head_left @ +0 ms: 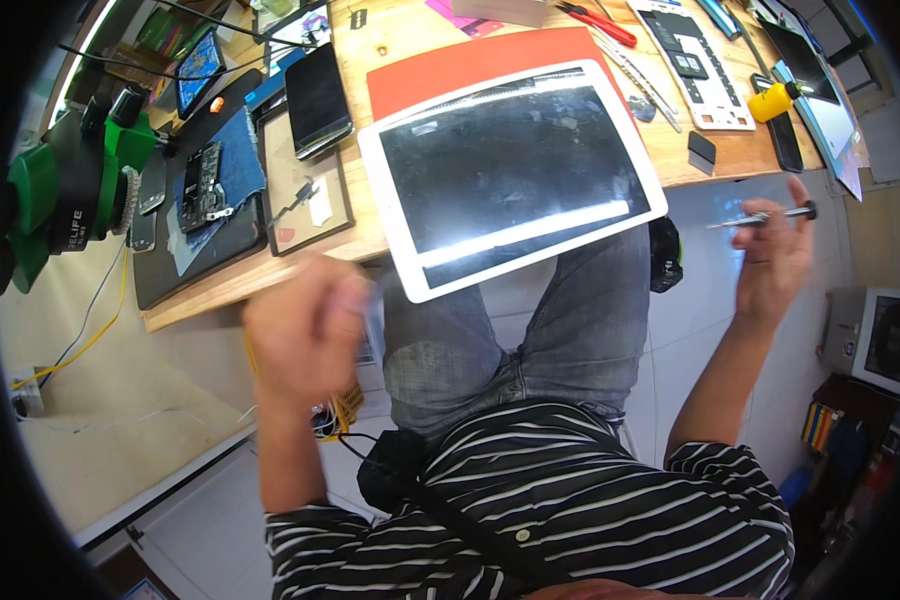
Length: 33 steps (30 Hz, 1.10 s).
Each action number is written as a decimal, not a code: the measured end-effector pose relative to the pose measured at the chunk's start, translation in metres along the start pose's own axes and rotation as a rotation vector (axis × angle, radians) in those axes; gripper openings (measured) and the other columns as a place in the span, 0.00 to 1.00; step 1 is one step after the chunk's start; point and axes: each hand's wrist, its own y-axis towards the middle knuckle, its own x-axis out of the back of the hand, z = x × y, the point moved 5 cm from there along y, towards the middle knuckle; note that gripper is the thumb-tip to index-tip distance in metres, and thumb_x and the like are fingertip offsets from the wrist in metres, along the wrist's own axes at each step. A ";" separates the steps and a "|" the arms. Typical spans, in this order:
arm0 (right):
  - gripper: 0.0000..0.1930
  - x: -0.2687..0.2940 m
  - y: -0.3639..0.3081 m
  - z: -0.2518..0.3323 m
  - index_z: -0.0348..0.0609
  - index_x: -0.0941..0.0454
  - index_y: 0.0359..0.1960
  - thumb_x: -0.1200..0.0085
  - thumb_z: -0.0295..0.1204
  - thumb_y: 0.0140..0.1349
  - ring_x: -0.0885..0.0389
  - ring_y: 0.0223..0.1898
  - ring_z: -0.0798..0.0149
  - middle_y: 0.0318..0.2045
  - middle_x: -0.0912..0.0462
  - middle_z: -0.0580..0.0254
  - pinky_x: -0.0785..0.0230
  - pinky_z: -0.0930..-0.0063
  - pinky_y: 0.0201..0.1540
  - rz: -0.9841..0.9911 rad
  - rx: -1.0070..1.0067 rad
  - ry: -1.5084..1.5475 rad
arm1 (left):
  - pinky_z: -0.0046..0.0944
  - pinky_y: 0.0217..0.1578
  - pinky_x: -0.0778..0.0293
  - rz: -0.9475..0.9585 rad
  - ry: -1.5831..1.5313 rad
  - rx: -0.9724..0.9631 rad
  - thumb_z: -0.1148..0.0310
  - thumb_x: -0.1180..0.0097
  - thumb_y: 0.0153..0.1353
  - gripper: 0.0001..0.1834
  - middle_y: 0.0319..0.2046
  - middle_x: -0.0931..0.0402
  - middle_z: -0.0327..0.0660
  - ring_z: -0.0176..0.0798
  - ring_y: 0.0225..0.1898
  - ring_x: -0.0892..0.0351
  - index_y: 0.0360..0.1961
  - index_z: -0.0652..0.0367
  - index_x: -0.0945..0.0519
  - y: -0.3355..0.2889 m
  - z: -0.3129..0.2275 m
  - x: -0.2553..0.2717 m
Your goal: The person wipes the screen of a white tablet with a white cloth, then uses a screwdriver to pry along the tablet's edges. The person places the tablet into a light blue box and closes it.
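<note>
A white-framed tablet (515,165) with a dark, smudged screen lies partly on a red mat (480,62), and its near edge juts past the table edge over my lap. Off to the right of the table, my right hand (773,255) is raised and grips a thin precision screwdriver (798,213), whose tip points left. My left hand (308,325) is closed like a fist, slightly blurred, below the table's front edge and left of the tablet. Whatever its fingers may hold is hidden. It appears apart from the tablet.
Left on the wooden table are a dark phone (317,98), a shallow tray (305,195), a circuit board (202,185) on blue cloth and a green-and-black microscope (75,195). Rightward are red pliers (610,25), tweezers (640,80), an opened device housing (692,65) and a yellow bottle (773,102).
</note>
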 end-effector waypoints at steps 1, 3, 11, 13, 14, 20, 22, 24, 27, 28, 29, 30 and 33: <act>0.32 -0.023 -0.007 0.003 0.36 0.45 0.73 0.42 0.27 0.72 0.14 0.27 0.64 0.40 0.14 0.40 0.18 0.77 0.31 0.058 -0.024 0.013 | 0.37 0.25 0.27 0.028 -0.090 0.007 0.75 0.41 0.66 0.05 0.24 0.23 0.42 0.40 0.21 0.23 0.31 0.59 0.20 -0.005 -0.015 -0.022; 0.46 -0.057 -0.020 0.011 0.36 0.57 0.78 0.37 0.22 0.66 0.11 0.31 0.60 0.37 0.13 0.39 0.15 0.75 0.33 0.179 -0.055 0.062 | 0.37 0.27 0.26 0.045 -0.239 -0.093 0.79 0.36 0.61 0.02 0.30 0.20 0.43 0.40 0.26 0.20 0.34 0.61 0.17 -0.001 -0.042 -0.053; 0.48 -0.111 -0.040 0.046 0.36 0.60 0.75 0.34 0.25 0.65 0.10 0.40 0.55 0.35 0.12 0.40 0.14 0.67 0.40 0.296 0.151 0.106 | 0.28 0.29 0.25 0.142 -0.460 -0.068 0.81 0.32 0.59 0.08 0.34 0.17 0.40 0.30 0.31 0.19 0.40 0.63 0.13 0.018 -0.078 -0.096; 0.45 -0.114 -0.042 0.049 0.36 0.56 0.73 0.33 0.28 0.65 0.10 0.37 0.55 0.34 0.13 0.42 0.14 0.64 0.42 0.270 0.158 0.096 | 0.28 0.29 0.26 0.176 -0.470 -0.062 0.80 0.31 0.59 0.06 0.34 0.18 0.40 0.30 0.30 0.20 0.38 0.63 0.14 0.023 -0.081 -0.098; 0.46 -0.114 -0.044 0.050 0.36 0.55 0.73 0.32 0.31 0.64 0.11 0.34 0.55 0.33 0.13 0.43 0.14 0.64 0.40 0.247 0.164 0.074 | 0.29 0.29 0.26 0.197 -0.470 -0.063 0.79 0.31 0.59 0.06 0.34 0.18 0.39 0.30 0.30 0.20 0.37 0.63 0.15 0.023 -0.083 -0.100; 0.47 -0.103 -0.049 0.050 0.37 0.55 0.73 0.31 0.32 0.63 0.10 0.33 0.53 0.34 0.13 0.42 0.13 0.61 0.41 0.238 0.154 0.077 | 0.29 0.28 0.28 0.218 -0.463 -0.085 0.78 0.30 0.59 0.06 0.33 0.19 0.39 0.30 0.29 0.23 0.35 0.62 0.16 0.024 -0.090 -0.108; 0.46 -0.101 -0.049 0.051 0.38 0.56 0.73 0.32 0.29 0.63 0.10 0.36 0.52 0.37 0.13 0.40 0.13 0.61 0.43 0.282 0.187 0.098 | 0.30 0.28 0.29 0.212 -0.440 -0.099 0.78 0.31 0.59 0.06 0.32 0.19 0.39 0.31 0.28 0.23 0.35 0.62 0.17 0.024 -0.093 -0.109; 0.44 -0.100 -0.048 0.052 0.39 0.56 0.73 0.35 0.23 0.65 0.10 0.40 0.51 0.41 0.14 0.37 0.13 0.62 0.44 0.337 0.237 0.128 | 0.30 0.28 0.29 0.204 -0.401 -0.108 0.78 0.31 0.58 0.06 0.32 0.20 0.39 0.32 0.28 0.23 0.35 0.62 0.17 0.026 -0.096 -0.109; 0.43 -0.102 -0.048 0.052 0.40 0.56 0.73 0.38 0.18 0.65 0.10 0.43 0.51 0.43 0.14 0.36 0.14 0.64 0.46 0.340 0.235 0.112 | 0.31 0.28 0.29 0.134 -0.340 -0.160 0.79 0.31 0.58 0.07 0.32 0.20 0.40 0.33 0.29 0.23 0.35 0.61 0.18 0.030 -0.097 -0.111; 0.42 -0.101 -0.047 0.050 0.40 0.56 0.73 0.39 0.17 0.65 0.11 0.43 0.52 0.44 0.14 0.36 0.14 0.65 0.47 0.343 0.232 0.094 | 0.33 0.28 0.28 0.116 -0.306 -0.195 0.79 0.32 0.58 0.07 0.32 0.20 0.41 0.36 0.29 0.22 0.35 0.62 0.18 0.032 -0.098 -0.112; 0.42 -0.101 -0.045 0.049 0.40 0.56 0.73 0.39 0.15 0.65 0.11 0.44 0.52 0.44 0.14 0.37 0.15 0.65 0.47 0.348 0.231 0.076 | 0.34 0.28 0.28 0.079 -0.272 -0.232 0.79 0.32 0.58 0.06 0.32 0.20 0.41 0.37 0.29 0.22 0.35 0.62 0.18 0.036 -0.096 -0.113; 0.42 -0.101 -0.040 0.044 0.40 0.56 0.73 0.39 0.15 0.65 0.11 0.44 0.53 0.44 0.14 0.38 0.15 0.66 0.48 0.345 0.230 0.056 | 0.34 0.28 0.28 0.042 -0.237 -0.268 0.79 0.32 0.59 0.06 0.32 0.20 0.41 0.38 0.29 0.22 0.35 0.62 0.19 0.041 -0.094 -0.116; 0.42 -0.104 -0.022 0.031 0.39 0.55 0.74 0.39 0.15 0.64 0.12 0.44 0.58 0.43 0.14 0.39 0.17 0.71 0.48 0.310 0.218 0.038 | 0.37 0.30 0.25 -0.020 -0.103 -0.329 0.78 0.32 0.58 0.07 0.32 0.21 0.43 0.41 0.30 0.21 0.36 0.62 0.19 0.058 -0.087 -0.122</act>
